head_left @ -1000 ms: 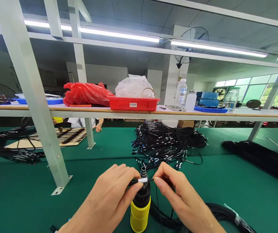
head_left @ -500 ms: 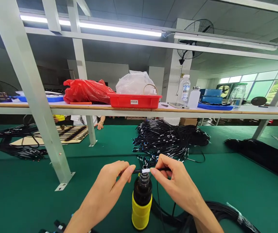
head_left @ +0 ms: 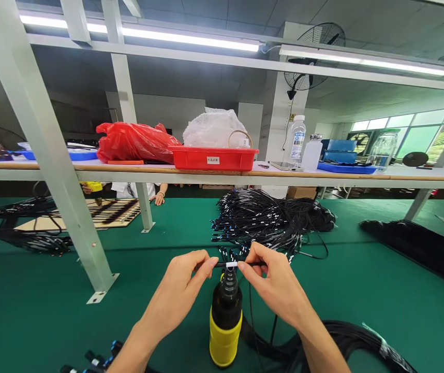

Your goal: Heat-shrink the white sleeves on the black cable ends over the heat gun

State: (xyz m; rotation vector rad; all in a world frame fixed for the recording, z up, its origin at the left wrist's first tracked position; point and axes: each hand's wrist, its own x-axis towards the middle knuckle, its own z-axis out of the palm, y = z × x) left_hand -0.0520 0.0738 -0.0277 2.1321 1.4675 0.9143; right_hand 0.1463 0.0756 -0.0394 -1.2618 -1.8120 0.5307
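A black cable with a white sleeve on it is stretched level between my two hands. My left hand pinches the cable left of the sleeve, thumb against fingers. On the other side my right hand pinches it close to the sleeve's right end. Directly under the sleeve stands a yellow and black heat gun, upright, its metal nozzle pointing up. Whether the sleeve touches the nozzle I cannot tell.
Behind my hands lies a large pile of black cables with white marks. Coiled cable rests at the front right, black connectors at the front left. A white post rises on the left. Across the bench, a co-worker's hand shows.
Both hands have risen slightly with the cable, so the sleeve sits a little higher over the nozzle. The grip of each hand looks the same.
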